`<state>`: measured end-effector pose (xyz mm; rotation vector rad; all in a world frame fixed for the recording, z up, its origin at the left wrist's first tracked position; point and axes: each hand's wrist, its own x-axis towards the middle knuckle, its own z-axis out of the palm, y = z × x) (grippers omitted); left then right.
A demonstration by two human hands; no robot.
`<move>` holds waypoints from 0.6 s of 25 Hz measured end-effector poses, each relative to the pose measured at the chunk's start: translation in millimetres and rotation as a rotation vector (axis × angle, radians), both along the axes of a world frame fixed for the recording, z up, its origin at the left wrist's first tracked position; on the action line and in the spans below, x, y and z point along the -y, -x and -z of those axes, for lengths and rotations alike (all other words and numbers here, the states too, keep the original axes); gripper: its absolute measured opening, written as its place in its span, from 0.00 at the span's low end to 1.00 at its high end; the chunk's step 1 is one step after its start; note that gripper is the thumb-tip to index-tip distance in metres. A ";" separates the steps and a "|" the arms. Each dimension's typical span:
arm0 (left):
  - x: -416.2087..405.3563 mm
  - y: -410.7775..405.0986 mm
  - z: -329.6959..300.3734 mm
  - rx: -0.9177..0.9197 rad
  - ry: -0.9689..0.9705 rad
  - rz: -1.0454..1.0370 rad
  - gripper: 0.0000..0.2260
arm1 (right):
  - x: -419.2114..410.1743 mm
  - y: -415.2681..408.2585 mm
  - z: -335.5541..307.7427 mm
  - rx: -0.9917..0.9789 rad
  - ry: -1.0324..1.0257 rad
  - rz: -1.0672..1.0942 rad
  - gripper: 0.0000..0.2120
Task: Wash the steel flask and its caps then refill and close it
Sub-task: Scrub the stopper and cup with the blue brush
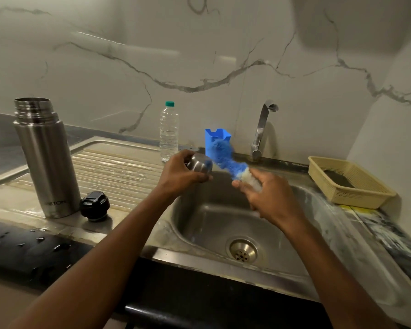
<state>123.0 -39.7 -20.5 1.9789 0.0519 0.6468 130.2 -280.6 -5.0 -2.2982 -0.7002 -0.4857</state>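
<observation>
The left hand [183, 170] curls around the steel cap [198, 163] over the back-left edge of the sink [223, 224], with the cap's open mouth facing right. The right hand [268, 198] grips the brush [226, 160] by its white lower part, and the blue bristle head slants up and left from that hand, its long axis aimed past the cap toward the wall, not into it. The bristles sit just beside the cap's rim on its right; whether they touch is blurred. So the move turns on this: the cap's mouth lies left of the brush tip, and the right hand probably needs to tilt the head down and left to enter it. The flask [46, 160] stands upright and open on the drainboard [119, 167], well left of both hands, with the black cap [95, 205] just beside its base.
</observation>
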 end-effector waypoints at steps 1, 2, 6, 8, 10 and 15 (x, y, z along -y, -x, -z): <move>-3.3 9.2 -4.8 -0.013 0.036 -0.033 0.29 | 4.0 -3.7 0.9 0.044 0.005 0.056 0.22; -8.2 19.9 -8.4 -0.028 0.068 -0.064 0.29 | 7.4 -6.4 1.7 0.060 -0.005 0.081 0.24; -33.9 81.0 -4.0 -0.105 -0.097 -0.220 0.33 | 3.7 -1.3 3.6 0.088 0.072 0.030 0.22; -41.7 112.7 0.2 -0.118 -0.172 -0.286 0.35 | -2.1 5.2 4.9 0.088 0.115 -0.019 0.23; -42.8 137.9 2.5 -0.124 -0.223 -0.312 0.33 | -6.0 9.1 5.4 0.080 0.121 -0.051 0.23; -37.3 158.0 10.6 -0.193 -0.374 -0.365 0.28 | -2.5 8.3 9.1 0.070 0.161 -0.039 0.20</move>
